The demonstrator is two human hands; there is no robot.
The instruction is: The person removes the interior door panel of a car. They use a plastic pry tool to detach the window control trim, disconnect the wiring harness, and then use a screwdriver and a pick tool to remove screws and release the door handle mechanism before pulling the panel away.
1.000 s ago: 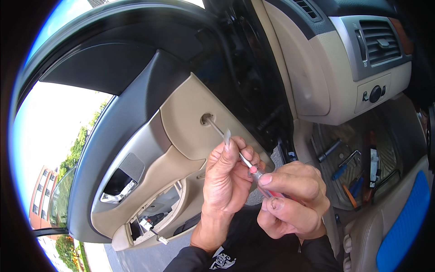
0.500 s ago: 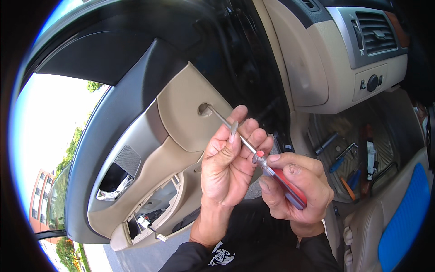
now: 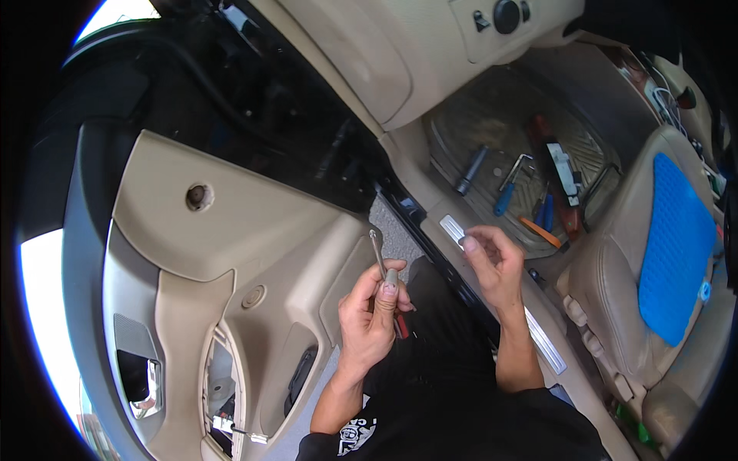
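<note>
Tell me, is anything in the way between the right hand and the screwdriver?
Just the left hand, wrapped around the screwdriver and partly hiding its red handle. I see nothing else between the screwdriver and the right hand.

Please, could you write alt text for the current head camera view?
A person's left hand holds a red-handled screwdriver beside an open car door's beige panel. The right hand is above the door sill; several hand tools lie on the footwell mat.
</note>
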